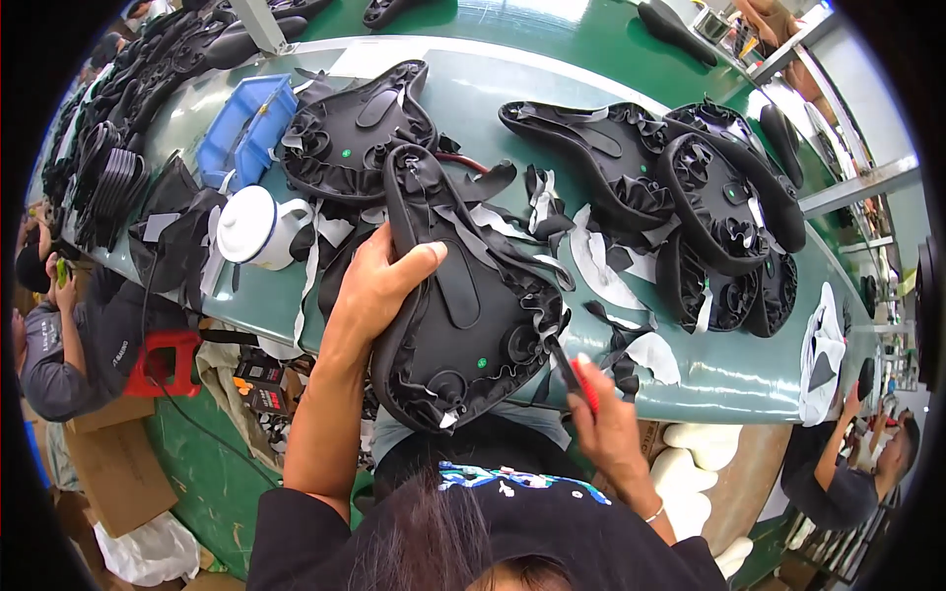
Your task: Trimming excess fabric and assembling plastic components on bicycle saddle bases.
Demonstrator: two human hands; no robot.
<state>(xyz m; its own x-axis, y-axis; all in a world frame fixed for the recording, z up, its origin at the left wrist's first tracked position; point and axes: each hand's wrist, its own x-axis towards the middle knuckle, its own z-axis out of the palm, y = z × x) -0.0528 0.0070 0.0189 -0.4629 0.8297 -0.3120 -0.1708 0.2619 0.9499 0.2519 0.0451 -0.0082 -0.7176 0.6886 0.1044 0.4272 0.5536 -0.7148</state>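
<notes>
Underside up, a black bicycle saddle (424,345) leans at the table's front edge, close to my body. Its cover is gathered in pleats around the rim. My left hand (379,281) is closed on the saddle's left edge near the narrow nose, with the thumb over the underside. In my right hand (606,428) is a slim tool (581,384) with a red and black handle. The tool's tip meets the pleated cover at the saddle's wide right corner; its exact kind is unclear. Black and white trimmed scraps (601,261) lie beyond the saddle.
Another upturned saddle (360,133) lies just behind, and several more (709,207) are piled at right. A white enamel mug (256,227) and a blue bin (246,128) stand at left. Co-workers (69,335) sit at left and right (847,473). A red stool (163,364) stands at left.
</notes>
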